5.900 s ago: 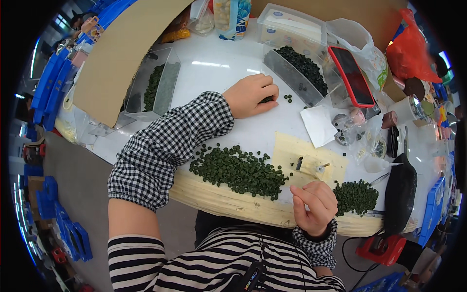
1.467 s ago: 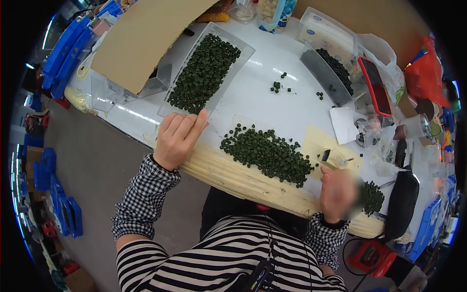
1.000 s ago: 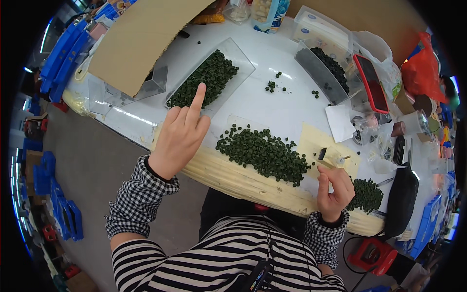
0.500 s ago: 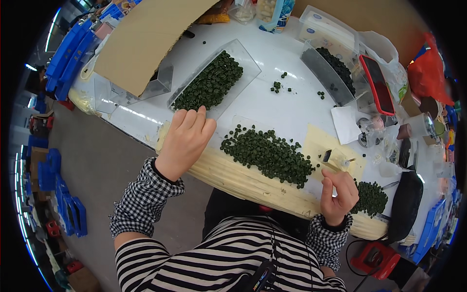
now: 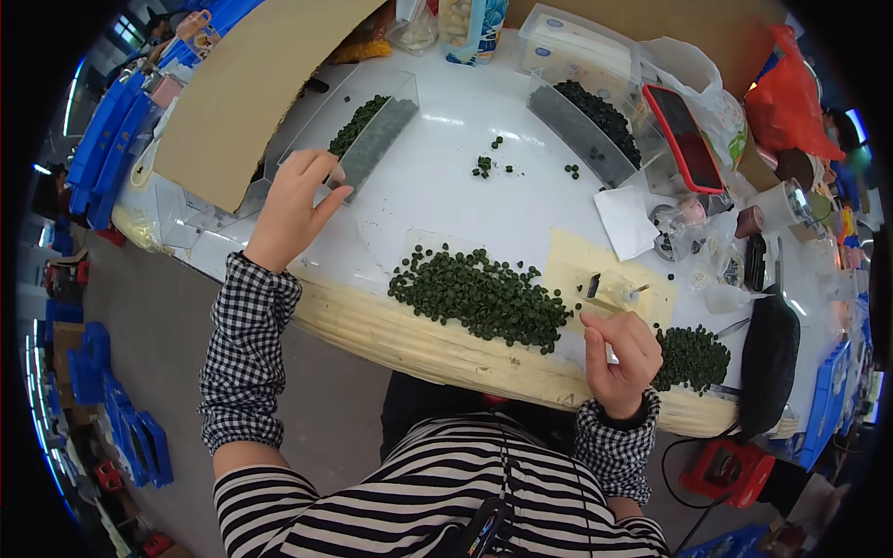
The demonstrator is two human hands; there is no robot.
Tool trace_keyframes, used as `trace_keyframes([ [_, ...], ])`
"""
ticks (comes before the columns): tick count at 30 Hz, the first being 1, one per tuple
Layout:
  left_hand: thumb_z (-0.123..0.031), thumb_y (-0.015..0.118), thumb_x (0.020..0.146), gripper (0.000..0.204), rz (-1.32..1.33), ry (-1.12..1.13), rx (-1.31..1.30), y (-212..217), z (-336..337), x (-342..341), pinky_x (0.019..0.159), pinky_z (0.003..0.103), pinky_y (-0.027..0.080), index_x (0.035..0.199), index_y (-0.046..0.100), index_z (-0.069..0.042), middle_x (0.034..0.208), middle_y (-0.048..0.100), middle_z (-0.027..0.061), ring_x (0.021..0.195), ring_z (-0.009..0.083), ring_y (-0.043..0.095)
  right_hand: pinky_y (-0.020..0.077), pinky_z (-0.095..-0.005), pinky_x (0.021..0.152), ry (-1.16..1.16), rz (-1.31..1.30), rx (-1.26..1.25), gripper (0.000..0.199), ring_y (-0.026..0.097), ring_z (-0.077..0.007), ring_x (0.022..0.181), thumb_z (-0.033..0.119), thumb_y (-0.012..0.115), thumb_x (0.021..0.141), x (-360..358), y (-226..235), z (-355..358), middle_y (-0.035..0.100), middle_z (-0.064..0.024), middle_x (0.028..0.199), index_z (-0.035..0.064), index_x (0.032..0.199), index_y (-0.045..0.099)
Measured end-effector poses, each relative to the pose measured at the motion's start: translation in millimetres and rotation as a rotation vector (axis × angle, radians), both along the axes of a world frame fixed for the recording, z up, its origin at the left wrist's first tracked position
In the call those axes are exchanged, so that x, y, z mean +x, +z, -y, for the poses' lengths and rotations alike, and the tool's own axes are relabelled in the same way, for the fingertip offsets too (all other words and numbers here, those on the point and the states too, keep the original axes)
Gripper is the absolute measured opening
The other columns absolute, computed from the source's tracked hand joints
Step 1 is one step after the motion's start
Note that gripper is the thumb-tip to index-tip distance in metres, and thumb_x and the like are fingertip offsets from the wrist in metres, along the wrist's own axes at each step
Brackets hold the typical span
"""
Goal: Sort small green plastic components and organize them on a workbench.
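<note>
My left hand (image 5: 294, 207) grips the near end of a clear plastic tray (image 5: 358, 139) holding small dark green pellets; the tray is tipped up on its edge at the left of the white table (image 5: 446, 209). A big heap of the same green pellets (image 5: 479, 298) lies in front of me, and a smaller heap (image 5: 690, 357) sits at the right. My right hand (image 5: 621, 358) rests near the table's front edge, fingers curled around a small thin tool, beside a yellow sheet (image 5: 609, 288) with a small clear piece on it.
A second clear tray of pellets (image 5: 588, 119) stands at the back right, next to a red phone (image 5: 684, 138). A cardboard sheet (image 5: 244, 88) leans at the back left. A few loose pellets (image 5: 488, 166) lie mid-table. Blue bins line both sides; a black pouch (image 5: 768, 358) lies right.
My left hand slid the pellet tray away to the left and tipped it onto its edge. My right hand stayed near the yellow sheet.
</note>
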State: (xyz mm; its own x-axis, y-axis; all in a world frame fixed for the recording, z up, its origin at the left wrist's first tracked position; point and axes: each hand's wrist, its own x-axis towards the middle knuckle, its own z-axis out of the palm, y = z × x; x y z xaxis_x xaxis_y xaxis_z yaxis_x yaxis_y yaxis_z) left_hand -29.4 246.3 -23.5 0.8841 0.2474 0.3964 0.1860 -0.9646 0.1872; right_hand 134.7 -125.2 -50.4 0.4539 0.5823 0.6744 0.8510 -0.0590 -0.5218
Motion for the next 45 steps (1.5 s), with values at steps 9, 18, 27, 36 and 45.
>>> trace_keyframes([
  [9,-0.025,0.078,0.080,0.074,-0.225,-0.193,-0.326,3.2,51.2,93.1,0.091,0.037,0.048,0.141,0.041,-0.005,0.126,0.050,0.0155,0.106,0.0296,0.056,0.0397,-0.0319,0.049,0.030,0.019,-0.001,0.012,0.053,-0.0215,0.053,0.000,0.073,0.074,1.3,-1.2,2.0,0.054,-0.0063,0.061,0.0012,0.086,0.072],
  [18,-0.030,0.085,0.072,0.071,-0.436,-0.199,-0.477,-20.2,41.4,188.2,0.077,0.028,0.052,0.129,0.054,-0.002,0.112,0.054,0.0139,0.087,0.0170,0.057,0.0367,-0.0328,0.047,0.047,0.024,0.020,0.013,0.048,-0.0206,0.051,0.001,0.074,0.073,2.2,-2.5,4.3,0.051,-0.0046,0.060,0.0021,0.086,0.072],
  [27,-0.013,0.077,0.080,0.017,-0.356,-0.291,-0.645,-27.2,64.8,203.3,0.069,0.025,0.051,0.089,0.069,-0.001,0.094,0.063,0.0079,0.076,0.0123,0.060,0.0388,-0.0319,0.048,0.064,0.027,0.042,0.014,0.050,-0.0199,0.052,0.002,0.074,0.073,1.9,-1.0,7.5,0.052,-0.0038,0.061,0.0029,0.088,0.072],
  [36,-0.014,0.074,0.083,0.018,-0.285,-0.183,-0.644,6.5,42.7,188.7,0.067,0.023,0.052,0.092,0.070,0.001,0.088,0.067,0.0062,0.077,0.0102,0.062,0.0376,-0.0322,0.048,0.063,0.027,0.052,0.014,0.050,-0.0199,0.052,0.002,0.074,0.074,1.9,-2.0,7.9,0.052,-0.0038,0.060,0.0031,0.088,0.072],
  [45,-0.013,0.069,0.089,0.019,-0.062,0.186,-0.464,47.9,-77.0,112.4,0.066,0.024,0.055,0.099,0.070,0.003,0.083,0.068,0.0062,0.075,0.0102,0.064,0.0374,-0.0323,0.048,0.082,0.025,0.057,0.013,0.050,-0.0200,0.051,0.002,0.074,0.073,-0.2,0.0,8.1,0.053,-0.0044,0.060,0.0021,0.087,0.072],
])
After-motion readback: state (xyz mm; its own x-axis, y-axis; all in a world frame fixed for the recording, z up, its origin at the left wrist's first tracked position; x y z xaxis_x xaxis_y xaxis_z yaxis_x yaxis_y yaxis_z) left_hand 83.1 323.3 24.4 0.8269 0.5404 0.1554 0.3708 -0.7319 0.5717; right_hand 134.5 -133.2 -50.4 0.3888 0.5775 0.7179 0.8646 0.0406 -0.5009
